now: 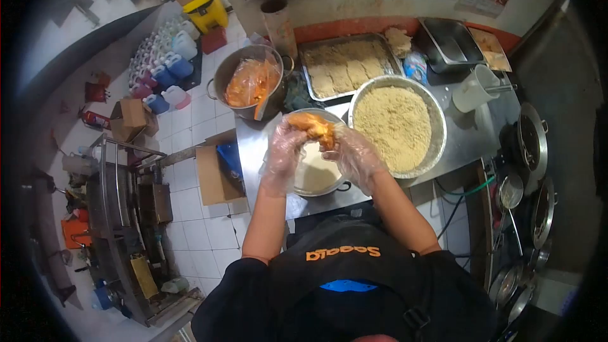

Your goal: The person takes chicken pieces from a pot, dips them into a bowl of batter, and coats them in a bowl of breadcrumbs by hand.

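An orange-coated piece of food point(311, 125), perhaps marinated meat, is held up between my two hands over a pot of pale liquid point(316, 171). My left hand point(286, 145), in a clear plastic glove, has its fingers closed on the left end. On the right end, my right hand point(351, 149), gloved the same way, is closed too. Right of my hands stands a wide metal bowl of beige crumbs point(396, 123). A deep pot point(218, 82) at the upper left contains more orange pieces in a plastic bag.
Behind lies a tray point(310, 82) of crumb-covered pieces. An empty steel pan point(449, 44) and a clear jug point(472, 92) stand at the back right. Cardboard box point(212, 177) and plastic jugs point(180, 63) are on the left floor. Large pans point(532, 139) line the right side.
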Demonstrator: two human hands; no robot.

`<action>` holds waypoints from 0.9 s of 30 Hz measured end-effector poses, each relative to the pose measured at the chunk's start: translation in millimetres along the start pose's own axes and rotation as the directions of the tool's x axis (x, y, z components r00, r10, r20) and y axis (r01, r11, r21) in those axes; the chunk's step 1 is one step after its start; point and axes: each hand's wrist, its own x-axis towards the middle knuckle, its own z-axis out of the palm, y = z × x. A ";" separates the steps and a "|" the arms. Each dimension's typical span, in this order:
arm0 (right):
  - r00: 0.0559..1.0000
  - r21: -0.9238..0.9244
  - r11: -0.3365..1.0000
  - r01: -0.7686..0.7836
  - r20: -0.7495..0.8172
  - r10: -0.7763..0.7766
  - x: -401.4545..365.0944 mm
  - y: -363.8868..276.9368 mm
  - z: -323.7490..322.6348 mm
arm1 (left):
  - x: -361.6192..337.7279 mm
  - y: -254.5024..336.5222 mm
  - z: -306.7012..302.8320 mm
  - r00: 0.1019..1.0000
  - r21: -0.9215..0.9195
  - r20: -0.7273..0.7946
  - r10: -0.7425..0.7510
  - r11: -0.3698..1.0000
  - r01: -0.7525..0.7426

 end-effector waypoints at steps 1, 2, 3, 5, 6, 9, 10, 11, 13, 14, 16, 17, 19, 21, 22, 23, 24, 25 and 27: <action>1.000 -0.077 0.997 0.018 0.003 -0.018 4.7 3.7 -4.8 | -5.2 -9.5 -2.8 1.000 -0.004 -0.002 -0.013 1.000 0.013; 0.999 -0.155 0.987 0.032 0.010 -0.031 7.7 6.8 -9.3 | -10.3 -17.5 -5.7 0.998 0.099 -0.069 -0.008 0.995 0.015; 1.000 -0.152 0.988 0.024 0.003 -0.024 8.7 9.2 -14.2 | -14.4 -23.4 -9.4 0.991 0.202 -0.135 0.005 0.979 0.022; 0.979 -0.301 0.932 0.200 0.024 -0.203 5.8 9.8 -16.3 | -21.0 -25.6 -12.4 0.985 0.231 -0.170 -0.028 0.971 0.067; 0.980 -0.381 0.904 0.195 0.046 -0.192 2.5 5.4 -18.4 | -24.0 -27.7 -14.6 0.989 0.224 -0.132 -0.068 0.970 0.097; 0.965 -0.477 0.849 0.229 -0.002 -0.261 -1.4 9.4 -16.3 | -26.6 -24.3 -7.9 0.984 0.289 -0.122 -0.129 0.944 0.160; 0.966 -0.477 0.850 0.225 -0.004 -0.258 -0.4 11.9 -18.3 | -25.9 -26.9 -9.8 0.978 0.394 -0.154 -0.143 0.898 0.194; 0.960 -0.524 0.818 0.239 0.001 -0.280 2.1 15.7 -21.7 | -26.3 -28.3 -11.1 0.970 0.494 -0.187 -0.154 0.839 0.228; 0.953 -0.568 0.783 0.253 0.006 -0.304 4.8 19.2 -24.5 | -27.4 -24.5 -8.8 0.973 0.578 -0.195 -0.124 0.787 0.216; 0.945 -0.508 0.812 0.288 0.011 -0.328 4.6 20.3 -25.2 | -28.0 -22.9 -7.1 0.976 0.657 -0.199 -0.094 0.726 0.204; 0.937 -0.446 0.837 0.317 0.011 -0.349 1.5 18.9 -23.9 | -28.9 -25.3 -13.1 0.967 0.641 -0.208 -0.144 0.727 0.246; 0.952 -0.486 0.832 0.266 -0.001 -0.305 -1.1 13.0 -20.6 | -28.9 -28.0 -16.8 0.958 0.627 -0.216 -0.189 0.725 0.284; 0.966 -0.526 0.824 0.212 -0.015 -0.259 -2.5 8.0 -20.8 | -28.9 -37.3 -24.0 0.959 0.539 -0.202 -0.199 0.795 0.278; 0.954 -0.572 0.779 0.255 0.016 -0.300 -2.7 4.9 -24.0 | -30.9 -43.1 -26.5 0.961 0.442 -0.187 -0.205 0.856 0.268; 0.955 -0.573 0.780 0.251 0.015 -0.297 -2.7 3.3 -24.6 | -32.8 -38.9 -18.1 0.949 0.307 -0.170 -0.265 0.901 0.307; 0.970 -0.596 0.779 0.194 -0.003 -0.244 -2.5 1.0 -24.1 | -33.8 -33.7 -8.7 0.936 0.167 -0.144 -0.322 0.924 0.344; 0.981 -0.618 0.774 0.138 -0.021 -0.192 -1.9 -2.3 -23.2 | -33.5 -27.6 3.0 0.936 0.165 -0.145 -0.322 0.924 0.344; 0.982 -0.619 0.773 0.136 -0.022 -0.190 -1.9 -6.2 -21.6 | -33.8 -20.8 16.1 0.944 0.239 -0.128 -0.303 0.914 0.326; 0.999 -0.588 0.808 0.041 0.037 -0.024 -4.1 -12.8 -16.0 | -35.5 -19.0 19.2 0.951 0.310 -0.114 -0.287 0.899 0.309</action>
